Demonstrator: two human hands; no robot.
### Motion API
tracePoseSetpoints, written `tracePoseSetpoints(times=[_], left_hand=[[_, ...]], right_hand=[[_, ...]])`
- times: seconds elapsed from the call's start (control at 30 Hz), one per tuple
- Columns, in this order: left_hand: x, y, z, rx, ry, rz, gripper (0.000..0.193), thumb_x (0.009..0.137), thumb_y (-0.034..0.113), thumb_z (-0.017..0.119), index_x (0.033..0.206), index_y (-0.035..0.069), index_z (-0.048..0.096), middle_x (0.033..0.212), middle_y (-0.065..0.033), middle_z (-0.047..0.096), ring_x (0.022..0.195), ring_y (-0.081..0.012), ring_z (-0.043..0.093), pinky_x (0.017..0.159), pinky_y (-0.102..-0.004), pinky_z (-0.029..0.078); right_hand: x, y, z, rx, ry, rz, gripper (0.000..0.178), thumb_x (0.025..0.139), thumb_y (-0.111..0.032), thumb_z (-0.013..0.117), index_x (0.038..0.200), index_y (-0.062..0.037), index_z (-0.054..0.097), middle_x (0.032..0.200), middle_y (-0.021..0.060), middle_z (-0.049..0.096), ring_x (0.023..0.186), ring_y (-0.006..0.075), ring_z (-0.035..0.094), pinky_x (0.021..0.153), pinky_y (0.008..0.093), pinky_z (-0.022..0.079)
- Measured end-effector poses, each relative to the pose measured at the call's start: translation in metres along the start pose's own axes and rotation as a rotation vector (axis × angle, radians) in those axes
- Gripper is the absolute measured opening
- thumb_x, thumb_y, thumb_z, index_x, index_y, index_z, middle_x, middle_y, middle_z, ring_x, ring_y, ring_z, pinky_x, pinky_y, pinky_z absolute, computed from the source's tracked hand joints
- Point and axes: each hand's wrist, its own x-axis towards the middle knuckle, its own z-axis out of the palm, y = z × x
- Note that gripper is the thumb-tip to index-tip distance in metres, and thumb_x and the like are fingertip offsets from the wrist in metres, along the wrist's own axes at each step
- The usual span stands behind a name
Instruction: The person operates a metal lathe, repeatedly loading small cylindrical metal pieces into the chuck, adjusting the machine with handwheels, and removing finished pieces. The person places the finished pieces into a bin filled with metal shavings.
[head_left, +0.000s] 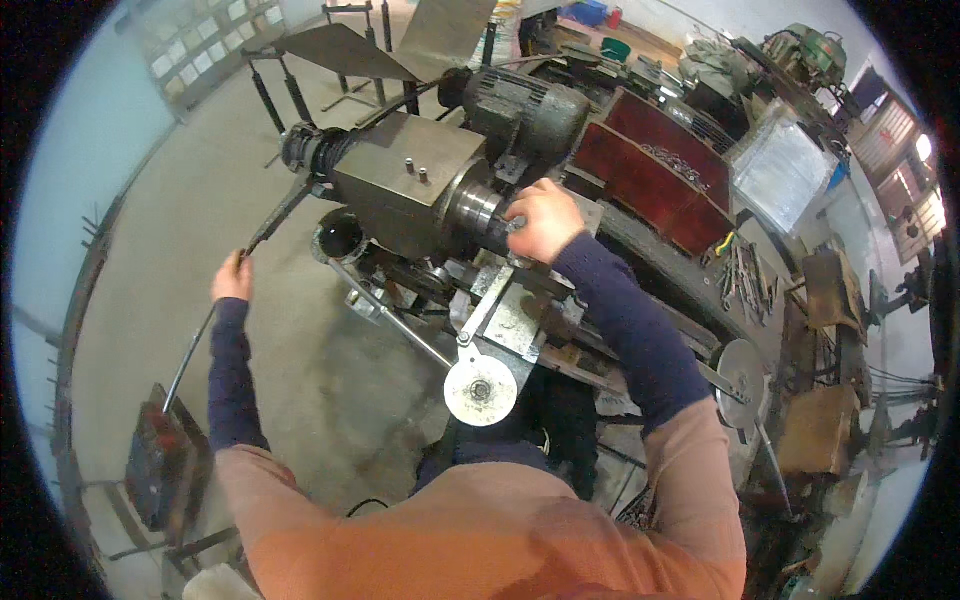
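Observation:
A small metal lathe stands before me, with a grey box-shaped headstock point(405, 165) and a shiny round spindle nose point(474, 205) on its right side. My left hand point(234, 277) is closed around the end of a long dark lever point(277, 217) that runs from the headstock's left end. At the spindle's front, my right hand point(548, 222) has its fingers bent around a small metal piece, mostly hidden by the fingers. Below, towards my body, lies the cross slide point(515, 318) with a round pale disc point(480, 390) on a crank arm.
Behind the spindle sits an electric motor point(540, 112). Red metal trays point(650, 185) with small metal parts stand right of it, near several hand tools point(748, 280). A handwheel point(739, 380) is at the lathe's right end. A dark red box point(160, 460) stands at lower left.

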Motion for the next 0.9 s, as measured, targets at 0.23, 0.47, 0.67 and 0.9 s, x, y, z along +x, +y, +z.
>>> tracePoseSetpoints(times=[0.23, 0.47, 0.67, 0.9], left_hand=[[-0.059, -0.058, -0.016, 0.233, -0.133, -0.500, 0.054, 0.086, 0.056, 0.038, 0.100, 0.011, 0.062, 0.094, -0.0179, 0.063, 0.092, -0.0357, 0.059, 0.077, -0.0448, 0.046], [-0.134, 0.065, -0.043, 0.246, -0.143, -0.409, 0.047, 0.080, 0.053, 0.048, 0.087, 0.007, 0.057, 0.087, -0.0185, 0.063, 0.082, -0.0386, 0.060, 0.071, -0.0471, 0.047], [-0.129, 0.076, -0.063, 0.310, -0.186, -0.149, 0.039, 0.078, 0.040, 0.058, 0.086, 0.002, 0.059, 0.081, -0.0183, 0.063, 0.079, -0.0375, 0.061, 0.068, -0.0447, 0.048], [-0.132, 0.267, -0.067, -1.061, -0.591, 0.162, 0.025, 0.089, 0.019, 0.055, 0.085, -0.004, 0.062, 0.067, -0.0044, 0.062, 0.062, -0.0088, 0.058, 0.057, -0.0242, 0.046]], right_hand=[[0.035, -0.005, 0.026, -0.013, -0.374, 0.218, 0.023, 0.055, -0.019, 0.061, 0.074, -0.0110, 0.071, 0.074, 0.0161, 0.065, 0.073, 0.0306, 0.064, 0.071, 0.0369, 0.051], [0.031, 0.000, 0.027, 0.000, -0.338, 0.211, 0.024, 0.056, -0.019, 0.061, 0.076, -0.0099, 0.071, 0.075, 0.0169, 0.065, 0.072, 0.0314, 0.064, 0.072, 0.0369, 0.051], [-0.018, -0.014, -0.007, 0.127, 0.061, -0.157, 0.028, 0.051, -0.015, 0.062, 0.076, -0.0042, 0.068, 0.081, 0.0111, 0.062, 0.085, 0.0301, 0.054, 0.072, 0.0377, 0.047], [-0.094, -0.070, -0.035, 0.358, 0.222, -0.367, 0.036, 0.048, -0.014, 0.064, 0.081, -0.0005, 0.062, 0.087, 0.0129, 0.055, 0.092, 0.0328, 0.050, 0.082, 0.0394, 0.045]])
